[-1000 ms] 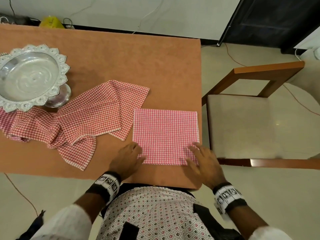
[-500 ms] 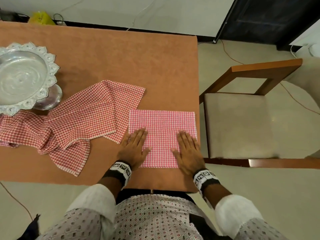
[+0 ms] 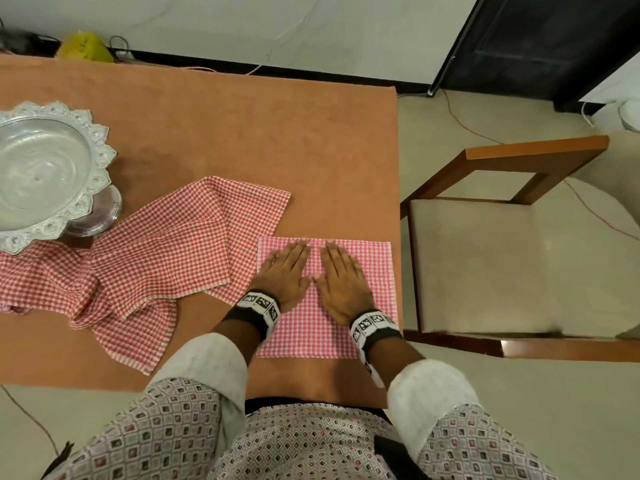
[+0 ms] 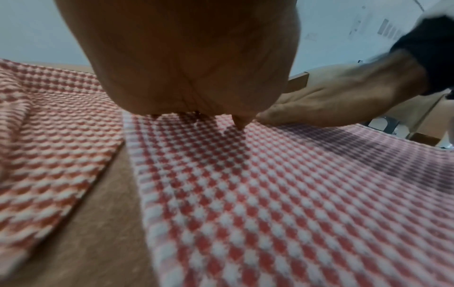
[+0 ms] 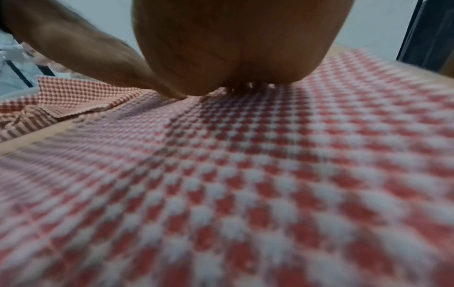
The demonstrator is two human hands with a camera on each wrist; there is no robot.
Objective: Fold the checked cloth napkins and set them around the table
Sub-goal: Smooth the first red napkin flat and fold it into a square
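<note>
A person at the near edge of the table [image 3: 207, 109] presses both palms flat on a folded pink checked napkin [image 3: 375, 271] lying at the table's near right corner. The left hand [image 3: 285, 271] and right hand [image 3: 341, 280] lie side by side, fingers straight, thumbs nearly touching, fingertips close to the napkin's far edge. A second ago the hands sat at the napkin's near corners; half a second ago they lay flat and apart at mid-cloth. They have since slid forward and together, which suggests the fold is being smoothed and this napkin is nearly ready to set out. Just left, touching it, a heap of unfolded red checked napkins [image 3: 138, 268] awaits folding. Beyond it stands a silver pedestal tray [image 3: 100, 150]; a wooden chair [image 3: 519, 265] sits to the right.
</note>
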